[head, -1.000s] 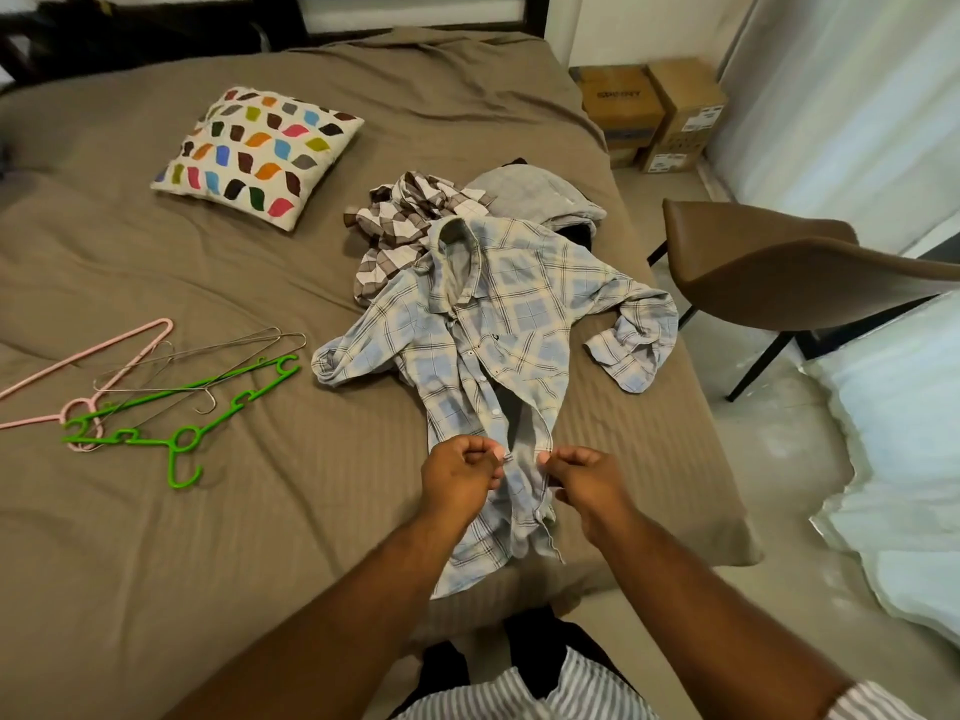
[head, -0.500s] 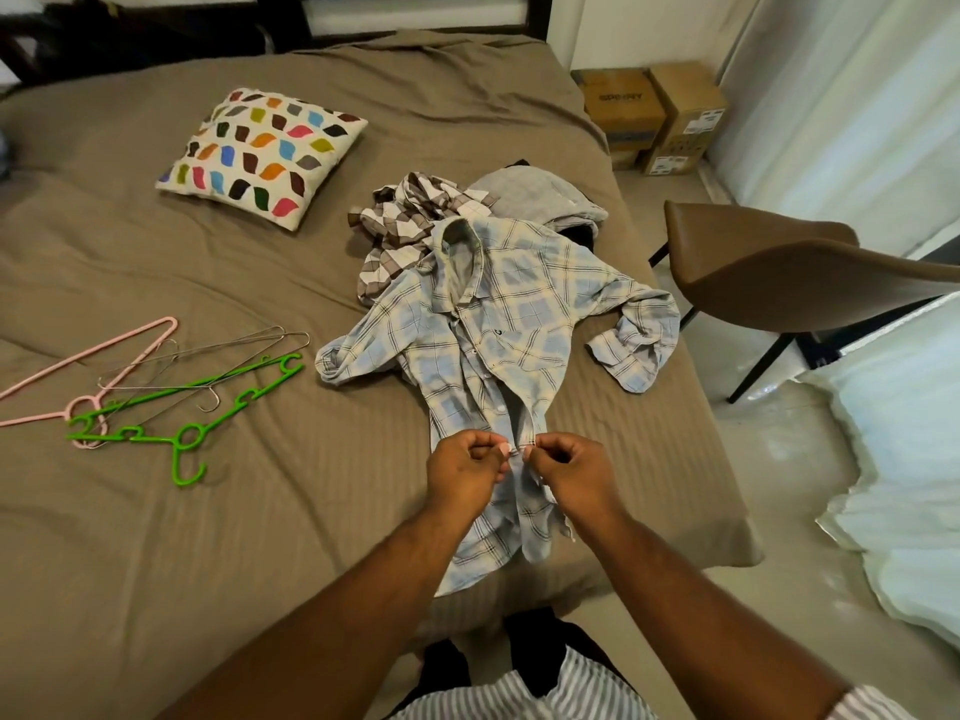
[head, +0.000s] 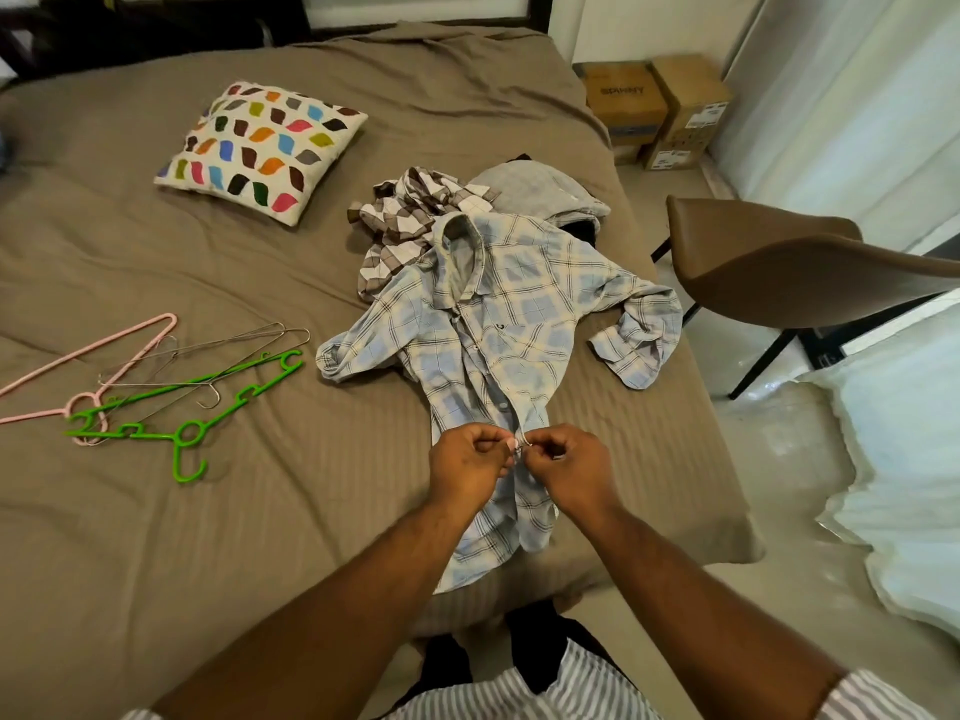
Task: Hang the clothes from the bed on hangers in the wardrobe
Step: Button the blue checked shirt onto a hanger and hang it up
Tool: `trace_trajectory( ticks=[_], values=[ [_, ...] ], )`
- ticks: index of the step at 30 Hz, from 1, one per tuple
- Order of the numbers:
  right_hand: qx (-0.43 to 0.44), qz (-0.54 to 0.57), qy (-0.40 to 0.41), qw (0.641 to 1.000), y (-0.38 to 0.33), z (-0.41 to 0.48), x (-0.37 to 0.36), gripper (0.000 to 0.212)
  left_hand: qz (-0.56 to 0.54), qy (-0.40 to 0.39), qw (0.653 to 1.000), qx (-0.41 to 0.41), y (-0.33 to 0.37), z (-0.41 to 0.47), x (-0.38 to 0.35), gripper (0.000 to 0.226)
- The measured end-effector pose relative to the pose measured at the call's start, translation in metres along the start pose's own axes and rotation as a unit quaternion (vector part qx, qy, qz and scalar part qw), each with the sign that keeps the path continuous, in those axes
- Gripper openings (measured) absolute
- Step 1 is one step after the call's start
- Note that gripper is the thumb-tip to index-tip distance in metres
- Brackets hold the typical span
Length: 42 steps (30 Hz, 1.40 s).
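The blue plaid shirt (head: pixel 509 324) lies spread on the bed (head: pixel 234 537), your left hand (head: pixel 467 467) and right hand (head: pixel 574 467) each pinching its front edge at a button, so nothing hangs yet: the hangers (head: pixel 178 458) lie unused, and the brown checked shirt (head: pixel 400 220) and grey garment (head: pixel 530 189) wait.

Soft daylight comes through the curtains (head: pixel 841 122) to the right of the fingers (head: pixel 488 444), which are sharp and evenly lit. The bed (head: pixel 208 511) around them is moderately bright, with gentle shadows in its creases. The floor (head: pixel 779 433) right of the fingers carries a pale sheen. Far beyond them the headboard (head: pixel 156 28) falls dark. Wide-angle distortion bends the chair (head: pixel 779 272) and curtains toward the edges.
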State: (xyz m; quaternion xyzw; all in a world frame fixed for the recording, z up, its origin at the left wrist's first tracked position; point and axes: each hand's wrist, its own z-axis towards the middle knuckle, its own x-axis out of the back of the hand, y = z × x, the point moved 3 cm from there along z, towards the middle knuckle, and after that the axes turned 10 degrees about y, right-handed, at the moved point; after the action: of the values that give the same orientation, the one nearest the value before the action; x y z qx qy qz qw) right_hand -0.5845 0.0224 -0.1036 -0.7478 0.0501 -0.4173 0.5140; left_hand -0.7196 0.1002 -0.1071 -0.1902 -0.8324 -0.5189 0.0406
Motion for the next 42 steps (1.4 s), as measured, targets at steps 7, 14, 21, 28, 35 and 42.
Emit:
trace_trajectory(
  ticks=[7,14,21,28,35,42],
  values=[
    [0.042,-0.045,-0.018,0.998,-0.003,0.001,-0.001,0.017,-0.009,-0.001,1.000,0.010,-0.002,0.004,0.003,0.005],
    [0.031,-0.012,-0.018,0.999,-0.005,-0.005,-0.002,0.012,-0.011,-0.010,1.000,0.013,-0.002,0.007,0.006,0.004],
    [-0.020,0.062,-0.053,0.996,0.004,0.003,-0.002,0.004,-0.034,-0.032,0.999,0.026,-0.005,0.003,0.006,0.008],
    [-0.017,0.048,-0.035,0.998,-0.001,-0.003,-0.003,0.004,-0.015,-0.007,1.000,0.009,-0.002,0.000,0.004,0.009],
    [-0.074,0.097,-0.041,0.992,-0.003,-0.009,-0.002,0.004,0.038,-0.002,0.998,-0.053,0.002,0.001,0.007,0.003],
    [-0.135,0.171,-0.054,0.975,-0.004,-0.009,-0.010,0.009,0.087,-0.002,0.989,-0.121,0.003,0.006,0.009,0.008]
  ],
)
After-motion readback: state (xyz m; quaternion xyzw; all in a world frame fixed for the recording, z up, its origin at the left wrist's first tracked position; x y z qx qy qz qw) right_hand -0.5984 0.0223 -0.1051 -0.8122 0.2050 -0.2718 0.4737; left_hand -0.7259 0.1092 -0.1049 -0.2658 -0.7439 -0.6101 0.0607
